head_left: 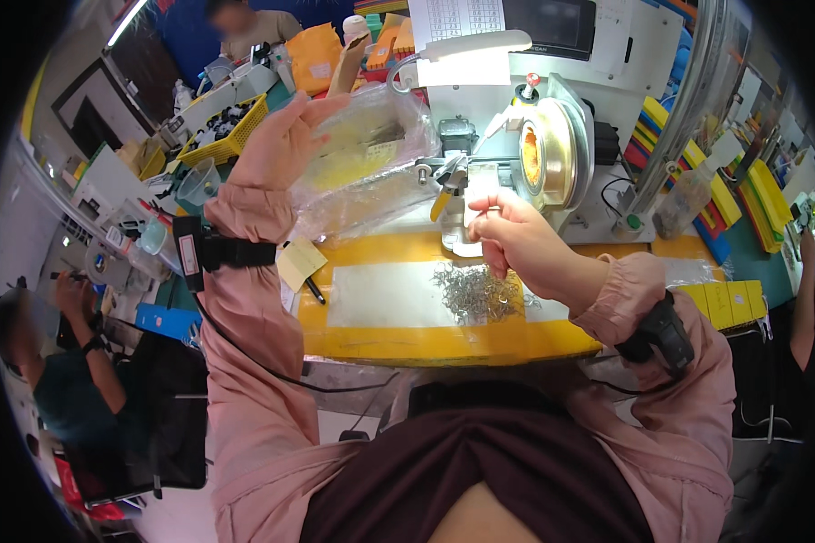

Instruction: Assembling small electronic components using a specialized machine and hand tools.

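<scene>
"On the yellow bench (pixel 407 348), why are the metal bits (pixel 473 294) there?"
"Just below the right hand (pixel 523 242), likely for easy reach; it's curled, gripping or not I can't tell. The left hand (pixel 273 140) is spread open beside the plastic (pixel 362 201)."

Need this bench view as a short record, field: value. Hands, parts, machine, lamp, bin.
Left hand: raised, fingers spread, near clear plastic wrap; left hand, plastic wrap
Right hand: fingers curled, in front of the machine; grip unclear
Parts: small metal pieces, loose pile on the yellow table
Machine: round metal wheel, orange-lit centre
Lamp: white, above the machine
Bin: yellow basket, dark parts inside
Pen: black, beside a pale yellow note
</scene>
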`<move>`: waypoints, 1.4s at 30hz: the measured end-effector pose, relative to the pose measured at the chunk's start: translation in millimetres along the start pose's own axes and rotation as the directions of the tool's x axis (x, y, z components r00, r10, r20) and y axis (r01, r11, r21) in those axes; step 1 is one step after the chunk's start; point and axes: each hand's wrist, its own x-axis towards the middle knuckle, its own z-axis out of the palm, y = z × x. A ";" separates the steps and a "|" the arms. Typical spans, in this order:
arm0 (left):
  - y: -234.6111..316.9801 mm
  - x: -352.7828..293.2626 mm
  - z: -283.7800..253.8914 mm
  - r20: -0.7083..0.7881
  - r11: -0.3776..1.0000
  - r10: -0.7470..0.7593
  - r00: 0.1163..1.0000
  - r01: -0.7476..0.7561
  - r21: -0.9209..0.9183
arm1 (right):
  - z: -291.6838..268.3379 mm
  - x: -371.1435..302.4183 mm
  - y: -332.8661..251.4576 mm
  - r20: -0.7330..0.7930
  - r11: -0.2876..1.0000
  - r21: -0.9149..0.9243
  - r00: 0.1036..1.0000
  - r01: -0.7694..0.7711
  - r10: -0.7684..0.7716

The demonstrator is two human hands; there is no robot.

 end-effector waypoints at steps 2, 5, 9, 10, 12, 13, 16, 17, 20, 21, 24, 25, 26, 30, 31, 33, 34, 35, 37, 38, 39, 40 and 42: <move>-0.5 -1.9 16.5 0.035 0.867 -0.152 0.988 0.150 -0.475 | 1.9 8.6 -0.4 -0.130 0.999 0.006 0.991 0.044 -0.043; -9.9 -3.8 45.5 0.120 0.845 -0.116 0.986 0.162 -0.510 | 1.3 29.8 -0.4 -0.271 0.987 0.115 0.960 0.110 -0.075; -42.4 -2.1 84.0 -0.095 0.941 -0.097 0.991 0.123 0.317 | -4.5 52.6 4.2 -0.327 0.950 0.201 0.931 0.238 -0.164; -47.9 0.4 87.3 -0.120 0.873 -0.199 0.973 0.232 0.430 | -3.8 56.8 3.7 -0.315 0.935 0.217 0.927 0.281 -0.206; -56.2 -2.2 96.1 -0.115 0.922 -0.268 0.957 0.289 0.258 | -1.6 56.7 2.2 -0.329 0.943 0.194 0.924 0.271 -0.198; -50.0 -3.4 102.9 -0.073 0.914 -0.379 0.923 0.385 0.125 | -2.7 54.7 4.4 -0.322 0.937 0.203 0.923 0.284 -0.210; -54.7 0.1 108.3 0.043 0.846 -0.531 0.846 0.533 -0.035 | -6.2 54.9 6.1 -0.311 0.928 0.201 0.919 0.314 -0.243; -56.3 -0.6 109.2 0.084 0.836 -0.539 0.838 0.545 -0.062 | -6.1 55.3 6.4 -0.302 0.925 0.192 0.916 0.329 -0.263; -59.3 0.4 110.7 0.079 0.909 -0.416 0.906 0.414 0.045 | 2.2 57.4 3.5 -0.393 0.896 0.277 0.891 0.348 -0.225; -59.6 1.9 111.0 0.052 0.950 -0.268 0.962 0.255 0.182 | -0.9 59.1 5.0 -0.396 0.895 0.278 0.891 0.348 -0.223; -54.9 6.9 96.8 -0.133 0.746 -0.116 0.984 0.175 0.642 | -6.9 64.3 8.5 -0.304 0.893 0.253 0.907 0.373 -0.292; -50.4 10.3 99.1 -0.124 0.749 -0.114 0.986 0.168 0.641 | -8.7 65.0 8.5 -0.291 0.871 0.328 0.916 0.365 -0.275; -39.9 11.7 103.8 -0.108 0.700 0.086 0.990 0.017 0.714 | -9.7 64.4 7.6 -0.273 0.845 0.401 0.927 0.354 -0.259; -28.0 19.6 129.1 -0.072 0.805 0.350 0.934 -0.261 0.532 | -3.5 59.5 0.5 -0.267 0.824 0.416 0.918 0.383 -0.292; -28.9 22.0 132.1 -0.091 0.901 0.225 0.970 -0.172 0.399 | -1.6 59.2 -0.3 -0.277 0.818 0.452 0.928 0.356 -0.250; -26.6 16.6 132.3 -0.122 0.835 0.339 0.933 -0.238 0.496 | 5.8 55.0 -2.1 -0.280 0.810 0.487 0.937 0.326 -0.208; -22.4 13.2 134.0 -0.134 0.756 0.447 0.884 -0.295 0.584 | 11.2 48.7 -2.1 -0.263 0.772 0.567 0.951 0.286 -0.160; -12.0 11.0 140.5 -0.121 0.764 0.437 0.891 -0.296 0.574 | 11.1 43.1 -3.6 -0.255 0.720 0.647 0.961 0.251 -0.105; 17.1 -13.3 152.3 0.050 0.639 0.572 0.819 -0.483 0.600 | 12.2 -1.7 -6.4 -0.144 0.714 0.682 0.986 0.161 -0.085; 28.9 -27.1 164.1 0.080 0.706 0.516 0.853 -0.477 0.524 | 6.6 -20.2 -6.9 -0.025 0.713 0.697 0.997 0.073 -0.078; 29.4 -35.3 169.9 0.088 0.682 0.534 0.841 -0.490 0.543 | 2.7 -23.6 -5.5 -0.016 0.712 0.700 0.997 0.062 -0.071; 28.7 -40.4 175.1 0.101 0.662 0.551 0.828 -0.507 0.552 | -0.4 -29.4 -3.3 -0.048 0.771 0.625 0.992 0.120 -0.116; 20.0 -42.4 171.2 0.081 0.640 0.520 0.850 -0.451 0.622 | -2.1 -34.8 2.9 -0.083 0.818 0.549 0.985 0.170 -0.149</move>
